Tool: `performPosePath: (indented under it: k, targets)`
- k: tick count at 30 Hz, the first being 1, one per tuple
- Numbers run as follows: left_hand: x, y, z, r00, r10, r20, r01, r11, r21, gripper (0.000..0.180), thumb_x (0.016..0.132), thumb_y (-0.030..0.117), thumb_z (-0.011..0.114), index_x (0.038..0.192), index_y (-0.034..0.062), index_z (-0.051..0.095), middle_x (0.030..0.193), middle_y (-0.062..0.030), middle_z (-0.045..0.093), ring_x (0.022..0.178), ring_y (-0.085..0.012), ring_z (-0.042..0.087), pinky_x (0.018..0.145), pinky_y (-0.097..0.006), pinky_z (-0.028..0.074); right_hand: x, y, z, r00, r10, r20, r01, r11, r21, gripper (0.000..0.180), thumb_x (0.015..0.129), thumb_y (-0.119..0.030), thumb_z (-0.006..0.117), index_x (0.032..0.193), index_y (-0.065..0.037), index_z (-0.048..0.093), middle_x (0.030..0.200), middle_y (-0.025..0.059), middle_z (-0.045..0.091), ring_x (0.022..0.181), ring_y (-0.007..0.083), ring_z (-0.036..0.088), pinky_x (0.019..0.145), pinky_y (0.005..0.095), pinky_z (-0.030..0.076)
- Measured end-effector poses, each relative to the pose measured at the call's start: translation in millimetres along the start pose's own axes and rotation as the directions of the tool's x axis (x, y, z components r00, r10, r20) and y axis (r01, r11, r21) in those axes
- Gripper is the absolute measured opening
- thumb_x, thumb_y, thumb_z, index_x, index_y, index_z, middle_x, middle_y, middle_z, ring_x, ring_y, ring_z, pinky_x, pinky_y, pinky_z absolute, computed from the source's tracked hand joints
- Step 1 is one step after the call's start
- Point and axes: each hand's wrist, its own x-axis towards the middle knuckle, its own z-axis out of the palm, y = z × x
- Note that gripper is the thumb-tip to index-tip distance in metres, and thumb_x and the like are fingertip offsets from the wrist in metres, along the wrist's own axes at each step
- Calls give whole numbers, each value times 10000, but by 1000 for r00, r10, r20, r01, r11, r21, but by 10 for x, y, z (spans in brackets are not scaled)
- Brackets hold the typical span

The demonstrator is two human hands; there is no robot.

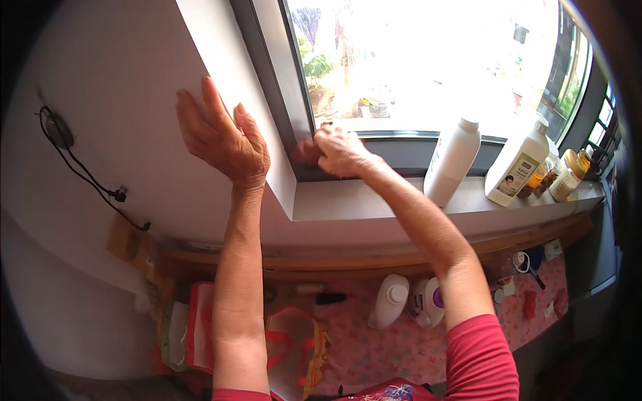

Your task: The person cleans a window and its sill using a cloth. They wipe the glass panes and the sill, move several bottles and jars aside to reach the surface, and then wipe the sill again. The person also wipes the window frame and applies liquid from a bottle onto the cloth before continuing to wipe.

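My left hand [224,137] is raised with its fingers spread, its palm side toward the white wall [134,87] at the edge of the window recess. Nothing shows in it. My right hand [340,152] reaches to the lower left corner of the dark grey window frame [394,154], its fingers curled in against the frame beside the glass [414,73]. A blurred reddish-brown patch [305,153] lies just left of those fingers; whether it is a cloth or a reflection I cannot tell. What the fingers grip, if anything, is hidden.
On the windowsill [334,204] stand a tall white bottle [453,164], a labelled white jug [516,164] and several small jars. Below, a pink patterned cloth [354,347] bears two white bottles and small items. Bags stand at its left. A black cable [77,170] hangs on the wall.
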Motion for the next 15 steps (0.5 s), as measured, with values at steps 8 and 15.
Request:
performPosePath:
  k: [8,15]
  targets:
    - [-61,-183,76,994,85,-67,-84,996,19,518,955,313,459,1425,102,401,1397,-269,370,1261,-411,385,1005,-524,316,-556,-146,305,969,-133,208,142,989,-29,365,723,-166,627,1087,-157,663,1287,130,477,1207,317,412,937,530,351]
    - [91,-120,143,959,237,-158,-228,971,74,469,952,361,468,1330,88,422,1005,-148,524,915,-317,539,721,-478,404,-743,-280,806,970,-189,-154,220,951,217,386,829,-198,554,1214,-233,558,1219,95,532,1223,328,429,910,519,355]
